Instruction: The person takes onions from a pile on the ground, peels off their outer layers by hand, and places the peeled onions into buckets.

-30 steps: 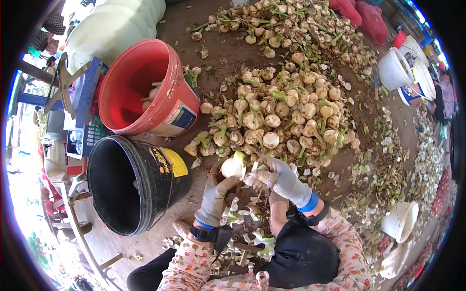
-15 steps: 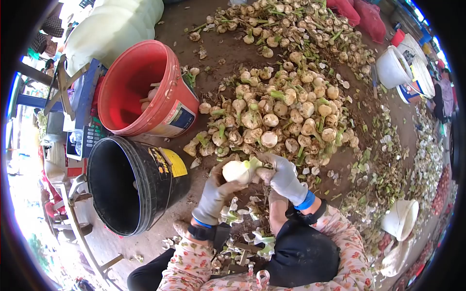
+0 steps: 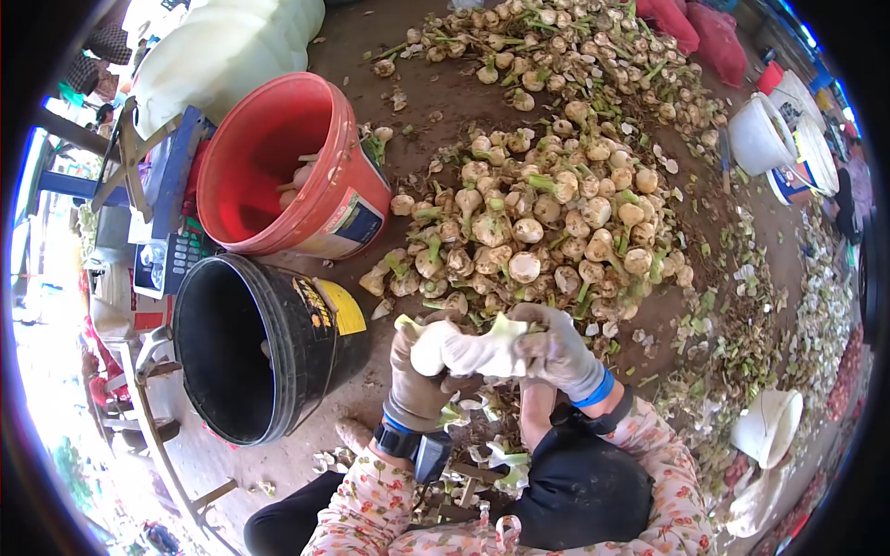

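My left hand [image 3: 419,375], in a grey glove, is wrapped round a white peeled bulb [image 3: 432,350] with a short green tip. My right hand [image 3: 558,350], gloved too, pinches a pale layer of skin [image 3: 489,354] that stretches from the bulb across to its fingers. Just beyond both hands lies a heap of bulbs [image 3: 556,218] with green stalks and dirty outer skins. Loose peelings [image 3: 475,408] lie on the ground beneath my wrists.
A red bucket [image 3: 269,167] with a few bulbs and a dark bucket [image 3: 232,347] stand at the left. Another bulb heap [image 3: 575,46] is farther back. White buckets [image 3: 760,134] stand at the upper right, a white pail [image 3: 768,426] at the lower right.
The bulb has turned in my left hand and shifted slightly left and down. My right hand has drawn a broad pale layer out from it. The whole view has shifted slightly.
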Available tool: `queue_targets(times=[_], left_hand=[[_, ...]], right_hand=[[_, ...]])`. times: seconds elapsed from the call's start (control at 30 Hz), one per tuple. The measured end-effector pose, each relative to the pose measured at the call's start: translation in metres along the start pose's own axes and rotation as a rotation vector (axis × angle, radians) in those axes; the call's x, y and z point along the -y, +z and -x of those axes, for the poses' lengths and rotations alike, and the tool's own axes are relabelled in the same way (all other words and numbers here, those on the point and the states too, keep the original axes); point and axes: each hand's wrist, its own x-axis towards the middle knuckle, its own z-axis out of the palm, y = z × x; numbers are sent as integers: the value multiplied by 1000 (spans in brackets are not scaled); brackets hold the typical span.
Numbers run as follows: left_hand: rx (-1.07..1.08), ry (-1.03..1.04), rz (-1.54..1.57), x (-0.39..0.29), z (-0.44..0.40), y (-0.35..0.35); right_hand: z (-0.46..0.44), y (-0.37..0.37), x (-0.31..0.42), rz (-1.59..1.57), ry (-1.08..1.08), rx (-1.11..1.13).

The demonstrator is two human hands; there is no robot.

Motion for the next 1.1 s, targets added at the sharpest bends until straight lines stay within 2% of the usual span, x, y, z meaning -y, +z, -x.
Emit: queue_targets(times=[0.03,0.07,0.1,0.17,0.2,0.23,0.3,0.33,0.37,0.4,0.43,0.5,0.57,0.6,0.67,0.7,0.73,0.83,0.87,0.9,0.97,1.0,1.07,1.1], left_hand=[[25,16,-193,0,-1,-6],[47,38,-386,0,-2,-12],[-125,152,-918,1,-3,-19],[-333,262,-1103,6,-3,-32],[-350,255,-759,12,-5,-19],[-374,262,-682,14,-6,-10],[-422,284,-526,19,-8,9],[-428,264,-471,12,-10,7],[-435,245,-415,6,-10,4],[-346,88,77,-1,-10,-19],[-417,118,68,-3,-9,-17],[-599,226,39,-6,-10,-7],[-504,256,-427,-4,-2,-10],[-446,268,-658,-2,2,-12],[-372,321,-803,18,-7,-42],[-407,207,-547,17,-8,-29],[-469,113,-284,16,-9,-15],[-364,46,-175,12,-10,-10],[-634,-31,-160,7,-9,-8],[-558,31,-279,7,-8,-13],[-585,106,-232,7,-12,-19],[-496,67,-203,1,-11,-29],[-575,70,209,-5,-10,-29],[-521,160,-105,-15,-12,-18]], right_hand=[[3,-2,2,-144,-19,-4],[-2,-16,-11,-8,-12,19],[-14,-16,-9,406,-362,314],[1,-10,-3,274,97,337],[6,-1,8,369,38,277],[8,-5,10,270,-64,223],[19,2,21,4,-123,281],[26,8,23,-58,-240,285],[33,2,27,-93,-191,405],[30,0,27,-46,-227,543],[24,9,38,231,-51,556],[12,26,60,881,261,736],[1,8,7,1705,27,342],[-6,2,0,1615,-152,177],[-14,5,-7,1433,-348,24],[-18,6,-10,1337,-440,-54],[-26,2,-16,1419,-479,29],[-10,10,-13,1053,-405,422],[-2,19,-4,715,-166,636],[1,20,-10,662,-246,685],[1,10,1,522,-98,517],[-5,4,2,478,-94,421],[-16,-23,-27,732,-218,416],[-14,-30,-33,999,-211,443]])
